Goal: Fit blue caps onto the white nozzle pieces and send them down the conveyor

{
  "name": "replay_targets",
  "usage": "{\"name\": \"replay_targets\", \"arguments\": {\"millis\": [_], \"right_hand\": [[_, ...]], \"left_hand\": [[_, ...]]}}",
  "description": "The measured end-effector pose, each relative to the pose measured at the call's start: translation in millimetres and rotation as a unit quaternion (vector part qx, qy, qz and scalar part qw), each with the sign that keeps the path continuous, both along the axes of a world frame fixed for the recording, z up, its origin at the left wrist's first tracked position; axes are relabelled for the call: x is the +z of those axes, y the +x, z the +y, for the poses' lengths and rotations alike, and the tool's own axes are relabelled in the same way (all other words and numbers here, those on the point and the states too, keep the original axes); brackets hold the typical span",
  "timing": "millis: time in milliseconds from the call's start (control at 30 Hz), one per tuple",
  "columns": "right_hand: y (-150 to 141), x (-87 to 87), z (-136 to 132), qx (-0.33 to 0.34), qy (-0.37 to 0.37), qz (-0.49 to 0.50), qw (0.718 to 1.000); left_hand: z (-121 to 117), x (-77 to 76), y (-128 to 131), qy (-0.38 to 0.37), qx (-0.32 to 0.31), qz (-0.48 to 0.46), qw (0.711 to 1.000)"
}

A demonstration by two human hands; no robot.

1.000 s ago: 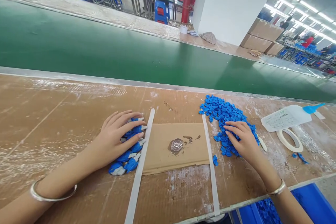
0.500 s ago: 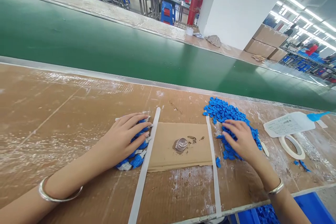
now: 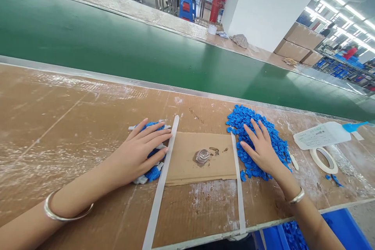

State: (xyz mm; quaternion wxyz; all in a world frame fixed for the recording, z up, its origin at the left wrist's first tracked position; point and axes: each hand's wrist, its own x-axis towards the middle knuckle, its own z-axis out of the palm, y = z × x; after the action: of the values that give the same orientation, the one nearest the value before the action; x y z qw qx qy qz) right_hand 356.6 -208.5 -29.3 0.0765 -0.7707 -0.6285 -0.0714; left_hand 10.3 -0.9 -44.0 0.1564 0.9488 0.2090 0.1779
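Note:
My left hand (image 3: 143, 146) lies flat with its fingers stretched over a small heap of blue and whitish pieces (image 3: 154, 174), which it partly hides. On the right, my right hand (image 3: 259, 144) rests spread on a larger pile of small blue plastic pieces (image 3: 249, 117). Neither hand grips anything. Between them lies a flat cardboard piece (image 3: 181, 168), with a small round clear container (image 3: 202, 156) on it and wet-looking dark spots beside that. A white tape strip (image 3: 161, 191) borders the cardboard on the left and another white strip (image 3: 240, 203) on the right.
A translucent bottle with a blue nozzle (image 3: 325, 134) lies at the right, above a tape roll (image 3: 315, 158). Beyond the tabletop runs a green belt (image 3: 131, 50). A blue bin (image 3: 341, 224) holding blue pieces is below the front edge. A white column (image 3: 260, 4) rises behind.
My right hand has opened wider and shifted slightly left over the blue pile, which has spread toward the right strip. My left hand's fingers have spread over the left heap.

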Motion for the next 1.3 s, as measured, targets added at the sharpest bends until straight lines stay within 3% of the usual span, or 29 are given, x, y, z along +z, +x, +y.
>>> {"name": "replay_targets", "arguments": {"millis": [100, 167, 300, 400, 567, 867, 1133, 1200, 1300], "right_hand": [[-11, 15.3, -26, 0.091, -0.004, 0.055, 0.994], [-20, 16.0, -46, 0.11, -0.027, 0.076, 0.991], [-30, -2.3, -80, 0.125, 0.01, 0.037, 0.991], [-24, -21.7, -95, 0.18, 0.045, -0.019, 0.983], [-8, -41.0, -109, 0.243, 0.032, -0.064, 0.967], [3, -49.3, -112, 0.254, -0.021, -0.092, 0.962], [-4, -23.4, -83, 0.262, -0.105, -0.067, 0.957], [-4, -19.7, -79, 0.268, -0.09, -0.073, 0.956], [-2, -13.5, -76, 0.263, -0.076, -0.068, 0.959]], "left_hand": [[-1, -2.6, -1, -0.004, -0.012, -0.003, 1.0], [-4, -4.3, 0, -0.008, -0.022, -0.009, 1.0], [-11, -1.1, 2, -0.005, -0.031, -0.021, 0.999], [-16, 6.0, 3, -0.009, -0.02, -0.027, 0.999], [-15, 11.4, 7, -0.011, 0.017, -0.014, 1.0], [-8, 17.3, 6, -0.031, 0.01, 0.065, 0.997], [-9, 18.8, 0, 0.01, -0.102, 0.019, 0.995], [-12, 20.4, 1, 0.031, -0.075, 0.0, 0.997], [-18, 22.5, 4, 0.057, 0.028, 0.015, 0.998]]}}
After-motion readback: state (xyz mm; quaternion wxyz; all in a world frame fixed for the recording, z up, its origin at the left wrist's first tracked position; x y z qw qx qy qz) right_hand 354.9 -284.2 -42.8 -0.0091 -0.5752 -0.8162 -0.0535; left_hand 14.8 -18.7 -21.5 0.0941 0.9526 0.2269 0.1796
